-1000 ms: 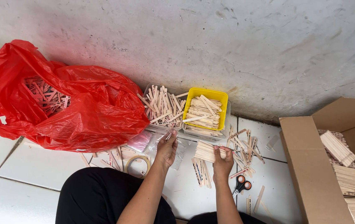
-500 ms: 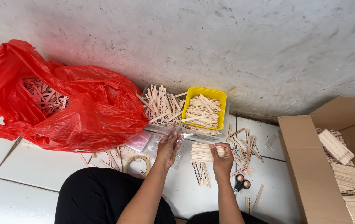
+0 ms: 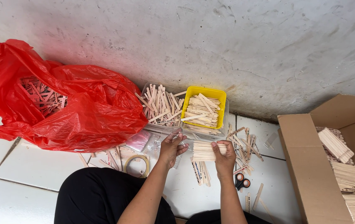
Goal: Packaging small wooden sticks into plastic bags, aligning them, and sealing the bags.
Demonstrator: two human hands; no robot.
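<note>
Lighting even, soft daylight; shadows faint. Mild sheen on the red bag. Focus sharp throughout, no motion blur. Slight wide-angle bending at the edges.
</note>
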